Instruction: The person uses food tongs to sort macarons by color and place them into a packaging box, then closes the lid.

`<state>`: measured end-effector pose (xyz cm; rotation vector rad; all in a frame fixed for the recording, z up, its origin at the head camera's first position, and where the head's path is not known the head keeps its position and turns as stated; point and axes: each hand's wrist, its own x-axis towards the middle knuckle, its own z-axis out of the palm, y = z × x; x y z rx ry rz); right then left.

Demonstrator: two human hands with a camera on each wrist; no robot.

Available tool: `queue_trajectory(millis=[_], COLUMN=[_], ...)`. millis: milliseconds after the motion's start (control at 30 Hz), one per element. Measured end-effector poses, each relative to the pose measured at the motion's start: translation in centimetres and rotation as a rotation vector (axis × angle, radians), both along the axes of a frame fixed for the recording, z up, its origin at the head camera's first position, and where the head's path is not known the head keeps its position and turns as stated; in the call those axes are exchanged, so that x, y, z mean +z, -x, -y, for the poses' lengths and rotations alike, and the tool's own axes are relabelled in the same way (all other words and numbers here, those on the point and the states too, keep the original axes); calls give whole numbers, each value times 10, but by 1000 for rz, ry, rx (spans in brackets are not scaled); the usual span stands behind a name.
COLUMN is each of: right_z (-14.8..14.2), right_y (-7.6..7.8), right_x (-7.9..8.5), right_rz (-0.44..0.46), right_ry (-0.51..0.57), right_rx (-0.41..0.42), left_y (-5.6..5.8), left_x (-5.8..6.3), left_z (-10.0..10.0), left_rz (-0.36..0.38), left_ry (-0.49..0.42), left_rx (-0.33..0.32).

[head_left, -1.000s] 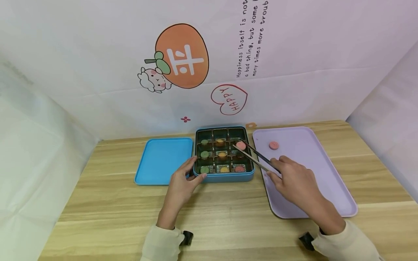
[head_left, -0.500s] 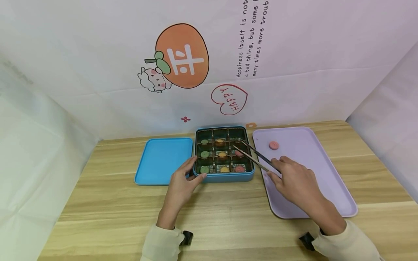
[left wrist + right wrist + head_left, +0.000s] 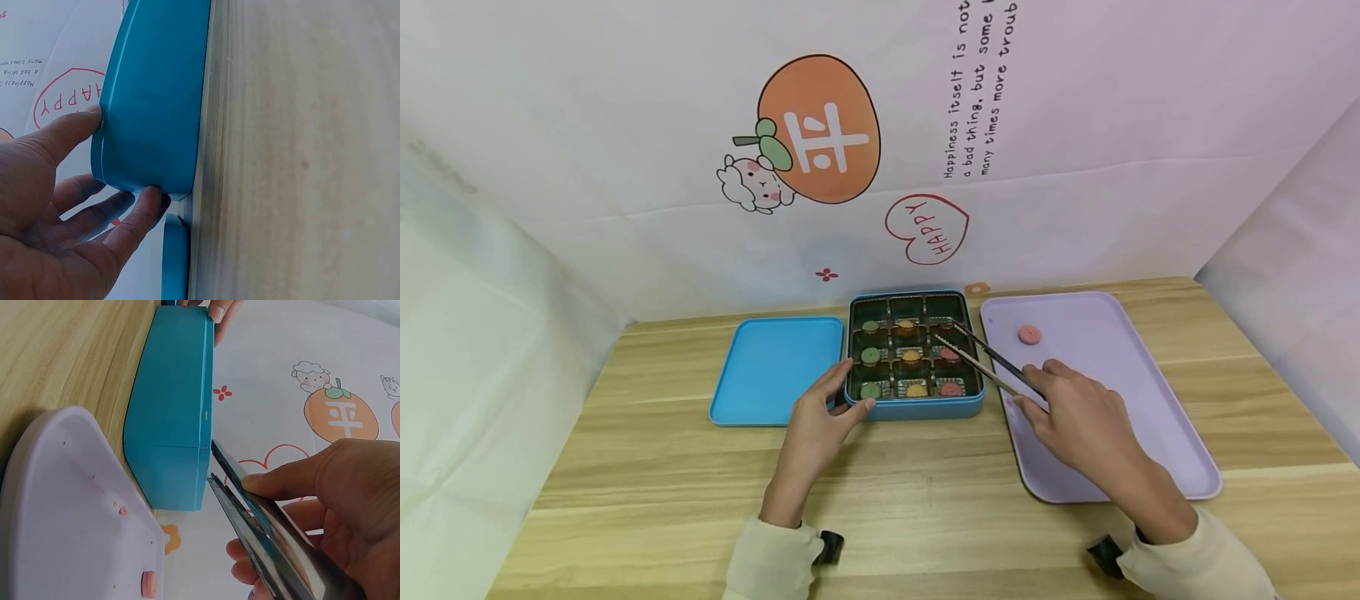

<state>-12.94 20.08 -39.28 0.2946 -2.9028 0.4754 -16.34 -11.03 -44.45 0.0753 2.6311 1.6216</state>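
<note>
My left hand (image 3: 820, 425) holds the front left corner of a blue tin (image 3: 925, 409), thumb at the front rim and fingers along the left side. My right hand (image 3: 1082, 417) grips metal tongs (image 3: 997, 358). Their serrated tips stand apart over the tin's right column, with nothing between them. A clear insert divides the tin into compartments. Green macarons (image 3: 870, 356) fill the left column and yellow ones (image 3: 911, 356) the middle column. On the right, one pink macaron (image 3: 951, 388) lies in front, and another (image 3: 950, 354) sits in the middle compartment, partly behind the tongs.
A lilac tray (image 3: 1112, 358) stands right of the tin, with one pink macaron (image 3: 1029, 334) near its far edge and pink crumbs on it. The blue lid (image 3: 782, 367) lies left of the tin. A printed white cloth (image 3: 662, 167) hangs behind the wooden table (image 3: 887, 517).
A second ago the tongs held a pink macaron above the tin. It dropped into the middle right compartment, and the tongs now hold nothing. Both hands have stayed in place.
</note>
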Motion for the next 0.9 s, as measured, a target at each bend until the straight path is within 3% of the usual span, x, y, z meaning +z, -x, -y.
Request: queue_trajectory(millis=[467,900], right_z=[-4,-27], right_y=[-4,-10], right_x=[0,-2], right_rz=[-24,-72], right_ry=[-9,9], right_rx=[-6,-52], left_y=[0,0], left_x=[0,-1], left_z=[0,0], left_rz=[10,9], left_ry=[-2,-2], left_rx=[4,8])
